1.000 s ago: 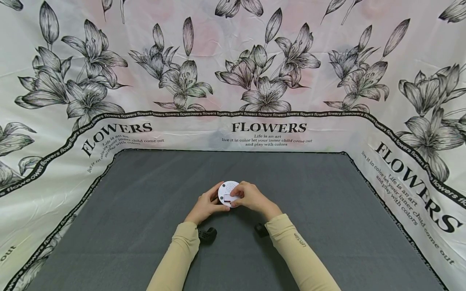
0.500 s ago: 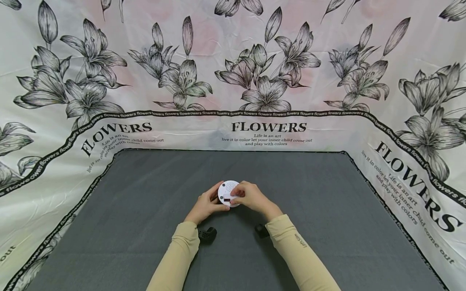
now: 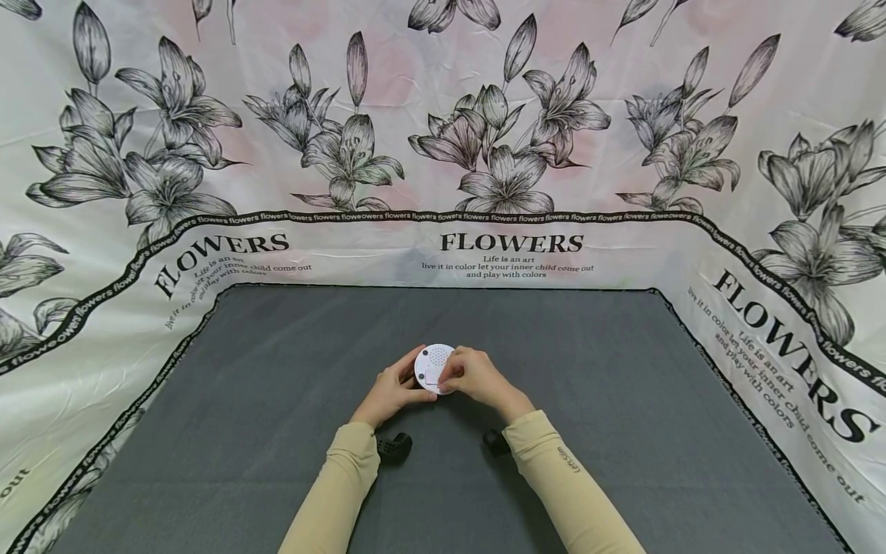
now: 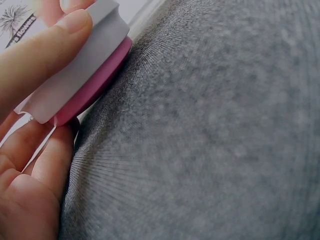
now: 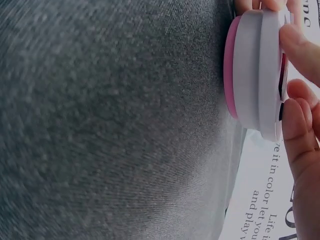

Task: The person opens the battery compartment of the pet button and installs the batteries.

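Note:
A round white device (image 3: 428,358) with a pink base, a pattern of small holes and dark round feet or screws is held just above the grey cloth, in the middle of the head view. My left hand (image 3: 390,394) grips its left rim, thumb on the near side. In the left wrist view its white side and pink underside (image 4: 95,87) show between thumb and fingers. My right hand (image 3: 484,378) pinches at a small white rectangular cover (image 3: 431,377) on the upper face; the fingertips hide part of it. A dark red gap beside it shows in the right wrist view.
Grey cloth (image 3: 291,346) covers the table. Around it stands a white flower-printed sheet (image 3: 512,261) with black lettering. Black wrist straps or mounts (image 3: 394,448) sit under both forearms.
The right fingers have shifted slightly at the rectangular opening. Its dark red inside, visible half a second ago in the head view, now looks white and covered. The left hand keeps still.

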A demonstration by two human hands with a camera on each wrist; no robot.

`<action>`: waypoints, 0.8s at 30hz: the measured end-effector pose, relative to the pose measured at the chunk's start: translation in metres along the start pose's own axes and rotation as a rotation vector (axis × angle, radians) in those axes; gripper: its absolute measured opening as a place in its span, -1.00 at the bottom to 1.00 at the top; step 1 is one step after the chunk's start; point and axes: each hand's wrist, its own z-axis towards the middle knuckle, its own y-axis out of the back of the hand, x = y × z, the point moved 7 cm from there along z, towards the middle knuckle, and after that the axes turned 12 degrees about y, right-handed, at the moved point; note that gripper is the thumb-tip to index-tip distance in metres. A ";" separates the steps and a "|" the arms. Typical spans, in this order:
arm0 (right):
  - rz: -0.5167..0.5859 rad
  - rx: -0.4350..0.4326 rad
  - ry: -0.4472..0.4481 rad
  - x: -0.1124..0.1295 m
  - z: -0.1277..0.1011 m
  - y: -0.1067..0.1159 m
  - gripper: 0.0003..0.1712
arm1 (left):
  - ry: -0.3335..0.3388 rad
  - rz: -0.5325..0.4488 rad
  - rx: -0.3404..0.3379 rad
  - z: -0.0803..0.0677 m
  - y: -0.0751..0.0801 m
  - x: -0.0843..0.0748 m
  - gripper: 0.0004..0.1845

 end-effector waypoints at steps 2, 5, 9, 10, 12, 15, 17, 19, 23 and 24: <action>0.007 0.006 0.012 0.000 0.000 0.000 -0.89 | 0.004 0.003 -0.002 0.000 0.000 0.000 0.02; 0.003 0.014 0.025 0.000 -0.001 -0.001 -0.92 | 0.011 -0.001 -0.003 0.000 0.000 0.001 0.03; -0.007 -0.006 0.025 0.000 -0.002 0.000 -0.95 | 0.005 0.000 -0.006 0.000 0.000 -0.001 0.03; -0.009 -0.019 0.016 -0.001 -0.003 0.001 -0.94 | 0.004 0.003 -0.006 -0.001 0.000 -0.001 0.03; -0.021 -0.048 -0.007 -0.002 -0.005 0.002 -0.92 | 0.003 0.008 -0.006 -0.001 0.000 -0.001 0.03; -0.029 -0.093 -0.084 -0.008 -0.008 0.004 -0.85 | 0.018 0.010 -0.006 -0.001 -0.001 0.001 0.03; -0.030 -0.114 -0.140 -0.013 -0.010 0.004 -0.77 | 0.018 0.010 -0.007 -0.001 0.000 0.001 0.03; -0.024 -0.130 -0.190 -0.017 -0.012 0.005 -0.65 | 0.021 0.010 -0.010 -0.001 0.000 0.001 0.04; -0.025 -0.137 -0.252 -0.023 -0.013 0.005 -0.42 | 0.018 0.001 -0.006 -0.001 0.000 0.000 0.03; -0.028 -0.135 -0.263 -0.024 -0.013 0.005 -0.38 | 0.024 0.000 -0.007 0.000 0.000 0.000 0.03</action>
